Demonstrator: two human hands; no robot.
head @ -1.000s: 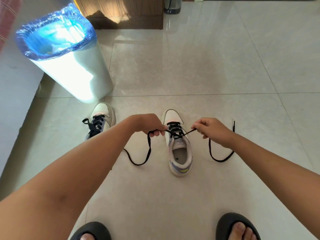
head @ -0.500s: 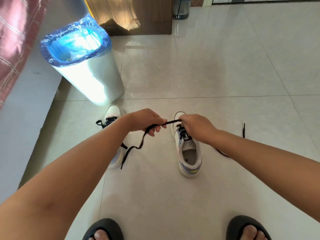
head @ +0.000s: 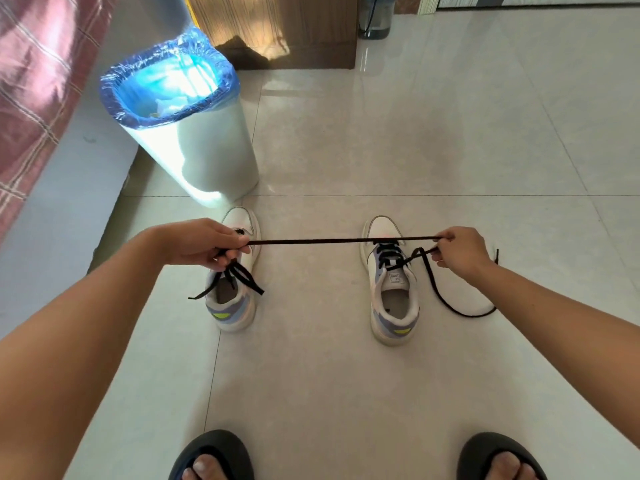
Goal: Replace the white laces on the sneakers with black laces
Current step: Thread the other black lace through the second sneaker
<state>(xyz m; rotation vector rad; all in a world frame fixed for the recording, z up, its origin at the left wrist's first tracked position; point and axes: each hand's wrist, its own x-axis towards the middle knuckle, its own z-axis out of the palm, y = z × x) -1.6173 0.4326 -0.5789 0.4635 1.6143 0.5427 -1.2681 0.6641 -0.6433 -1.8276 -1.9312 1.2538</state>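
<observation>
A black lace [head: 341, 241] is stretched taut and nearly level between the two hands, above the tiled floor [head: 346, 375]. One end of it is pinched by the left hand [head: 204, 244], whose fingers are curled around it. The other end is pinched between thumb and fingertips of the right hand [head: 462, 251]. From the right hand the lace is seen to loop down to the top eyelets of the right sneaker [head: 391, 289], which is already threaded in black up its front. A further length of the same lace is laid in a curve on the floor to the right of that sneaker, with its tip near the right wrist.

The left sneaker [head: 233, 285] is partly covered by the left hand, which is held over its tongue. Its loose black lace ends [head: 242, 280] are spread across the opening and onto the floor at its left side. Both sneakers are stood upright, toes pointing away from the person, well apart from each other.

A white waste bin [head: 207, 157] lined with a blue bag is placed just beyond the left sneaker's toe. A wooden cabinet [head: 277, 29] is seen behind the bin, and a checked pink fabric [head: 38, 81] at the far left. Two feet in black slippers [head: 211, 452] are shown at the bottom edge.
</observation>
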